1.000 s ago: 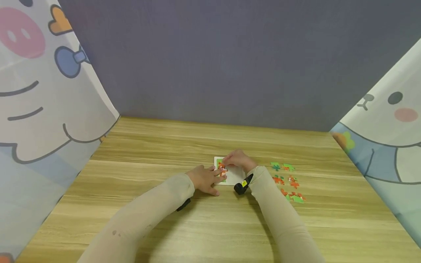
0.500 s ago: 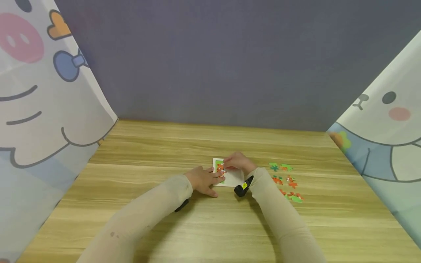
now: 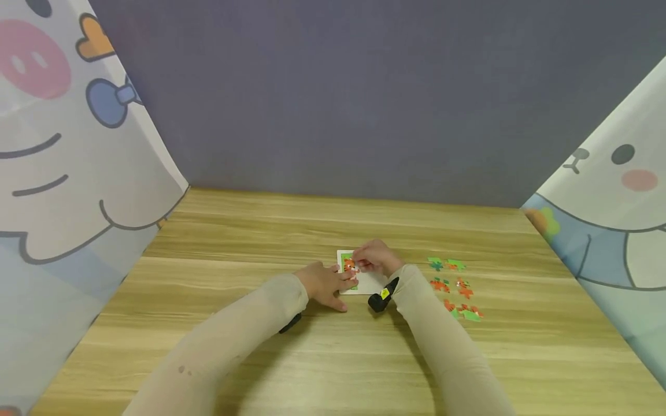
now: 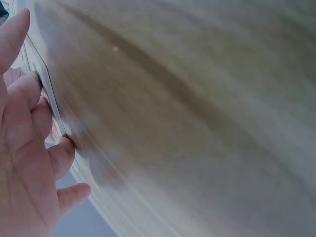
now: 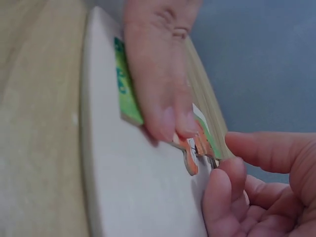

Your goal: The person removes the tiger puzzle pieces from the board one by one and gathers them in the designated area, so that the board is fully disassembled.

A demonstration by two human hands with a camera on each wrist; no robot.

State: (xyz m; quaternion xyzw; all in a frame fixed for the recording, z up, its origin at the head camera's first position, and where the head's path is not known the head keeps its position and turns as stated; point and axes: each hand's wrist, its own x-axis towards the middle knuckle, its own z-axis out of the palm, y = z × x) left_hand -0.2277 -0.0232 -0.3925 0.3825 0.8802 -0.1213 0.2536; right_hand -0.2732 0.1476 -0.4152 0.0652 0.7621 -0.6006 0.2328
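A white puzzle board (image 3: 370,284) lies on the table, with joined puzzle pieces (image 3: 350,265) showing an orange animal on green along its left side. My left hand (image 3: 324,284) has its fingers spread, and their tips press on these pieces. In the right wrist view, two left fingertips rest on the green strip (image 5: 127,94) and orange tabs (image 5: 190,160). My right hand (image 3: 378,257) is over the board's upper part, fingers curled. Its thumb and index finger pinch the edge of a puzzle piece (image 5: 213,140) beside the left fingertips, mostly hidden by them.
Loose puzzle pieces in green and orange lie in small groups right of the board, among them a far green one (image 3: 456,264) and a near one (image 3: 471,315). A grey wall (image 3: 333,104) stands behind the wooden table (image 3: 250,231). Printed cloths hang at both sides.
My right fingers shift slightly at the edge of the joined pieces. The left hand stays pressed in place, and the loose pieces have not moved; the head view sways a little.
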